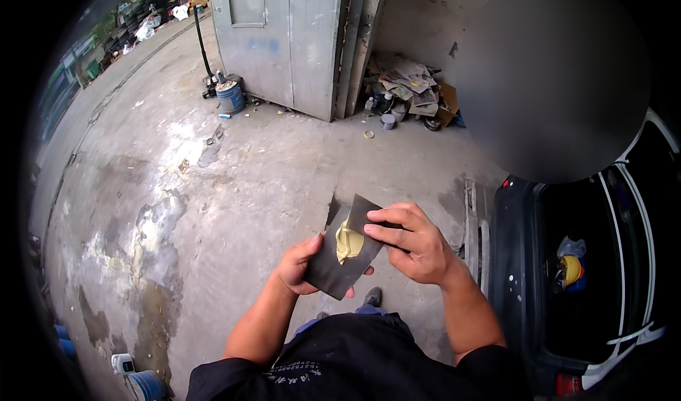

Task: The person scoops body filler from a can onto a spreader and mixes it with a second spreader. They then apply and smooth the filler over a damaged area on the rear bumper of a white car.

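My left hand grips a dark, flat mixing blade from beneath and along its left edge, its fingertips showing past the right edge. My right hand pinches a second dark, flat scraper between fingers and thumb, tilted over the first. A lump of pale yellow paste sits between the two blades, smeared into a peak. Both blades are held out in front of my body, above the concrete floor.
A dark car with an open back stands close on the right. Ahead are a grey metal door, a blue bucket, a black jack and piled paper with cans. Another bucket is at lower left.
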Tool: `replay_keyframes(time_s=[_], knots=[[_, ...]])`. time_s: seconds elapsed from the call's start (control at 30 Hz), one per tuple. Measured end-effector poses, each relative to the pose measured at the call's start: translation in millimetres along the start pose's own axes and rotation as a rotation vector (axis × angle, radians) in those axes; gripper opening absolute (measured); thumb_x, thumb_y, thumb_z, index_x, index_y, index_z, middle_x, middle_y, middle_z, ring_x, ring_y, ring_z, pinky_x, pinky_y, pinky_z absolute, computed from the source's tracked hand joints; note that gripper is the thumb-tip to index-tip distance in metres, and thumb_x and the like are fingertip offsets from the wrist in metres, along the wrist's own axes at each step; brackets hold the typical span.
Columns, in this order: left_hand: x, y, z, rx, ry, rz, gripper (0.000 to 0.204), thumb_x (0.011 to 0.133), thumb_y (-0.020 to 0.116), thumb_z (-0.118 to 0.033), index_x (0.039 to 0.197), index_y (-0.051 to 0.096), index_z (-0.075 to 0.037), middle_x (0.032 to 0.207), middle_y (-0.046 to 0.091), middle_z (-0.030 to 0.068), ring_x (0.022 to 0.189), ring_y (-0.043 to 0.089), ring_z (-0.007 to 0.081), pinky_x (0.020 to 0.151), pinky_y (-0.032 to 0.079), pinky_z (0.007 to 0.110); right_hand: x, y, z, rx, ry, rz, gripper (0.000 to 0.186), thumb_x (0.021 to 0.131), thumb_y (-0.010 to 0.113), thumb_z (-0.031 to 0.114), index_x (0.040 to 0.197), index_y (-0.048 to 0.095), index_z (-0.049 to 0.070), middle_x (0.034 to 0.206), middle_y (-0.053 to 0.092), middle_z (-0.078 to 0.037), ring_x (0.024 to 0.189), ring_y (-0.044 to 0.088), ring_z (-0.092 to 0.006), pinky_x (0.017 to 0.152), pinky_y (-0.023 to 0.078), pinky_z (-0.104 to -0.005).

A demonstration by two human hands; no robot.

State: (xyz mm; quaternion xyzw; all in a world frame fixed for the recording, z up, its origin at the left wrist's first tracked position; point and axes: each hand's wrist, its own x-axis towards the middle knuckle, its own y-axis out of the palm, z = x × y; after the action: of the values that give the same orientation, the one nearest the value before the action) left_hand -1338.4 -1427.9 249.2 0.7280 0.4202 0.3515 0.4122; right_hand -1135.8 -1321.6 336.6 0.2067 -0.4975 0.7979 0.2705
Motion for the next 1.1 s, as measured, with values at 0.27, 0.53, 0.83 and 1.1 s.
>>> replay_keyframes(time_s=[0.27,0.53,0.83,1.1], knots=[[25.9,-7.6,5.9,-0.023,0.051,-0.055,0.070,0.093,0.048,-0.050,0.144,0.029,-0.007,0.141,0.041,0.0188,0.125,0.042,0.0459,0.085,0.050,0.061,-46.1,-25.6,-43.9,0.060,0.188,-0.079,0.042,0.073,0.053,-0.011,0.112,0.063,0.002,0.116,0.061,-0.013,0.111,0.057,-0.0308,0.094,0.046,-0.0386],[101.3,-15.0,29.1,0.573,0.385,-0.196,0.064,0.098,0.040,-0.048,0.142,0.035,-0.002,0.134,0.049,0.0150,0.123,0.047,0.0230,0.103,0.036,0.034,-90.4,15.8,-73.7,1.174,0.850,-0.271,0.040,0.087,0.056,0.000,0.125,0.045,-0.002,0.113,0.060,-0.012,0.102,0.059,-0.0184,0.091,0.047,-0.0329],[189.9,-35.3,9.2,0.433,-0.054,-0.174,0.065,0.091,0.055,-0.045,0.136,0.041,0.000,0.127,0.053,0.0199,0.107,0.059,0.0299,0.084,0.053,0.041,-88.8,-108.1,-155.1,1.064,0.416,-0.322,0.034,0.085,0.056,0.000,0.119,0.051,0.000,0.116,0.060,-0.017,0.108,0.059,-0.0215,0.092,0.047,-0.0344],[259.1,-31.7,26.4,-0.007,-0.128,-0.064,0.069,0.089,0.058,-0.046,0.141,0.033,-0.007,0.133,0.047,0.0209,0.109,0.057,0.0426,0.078,0.054,0.054,-69.5,-156.7,-216.9,0.226,0.336,0.006,0.039,0.075,0.056,-0.006,0.112,0.063,0.005,0.119,0.060,-0.012,0.109,0.057,-0.0256,0.090,0.047,-0.0337]])
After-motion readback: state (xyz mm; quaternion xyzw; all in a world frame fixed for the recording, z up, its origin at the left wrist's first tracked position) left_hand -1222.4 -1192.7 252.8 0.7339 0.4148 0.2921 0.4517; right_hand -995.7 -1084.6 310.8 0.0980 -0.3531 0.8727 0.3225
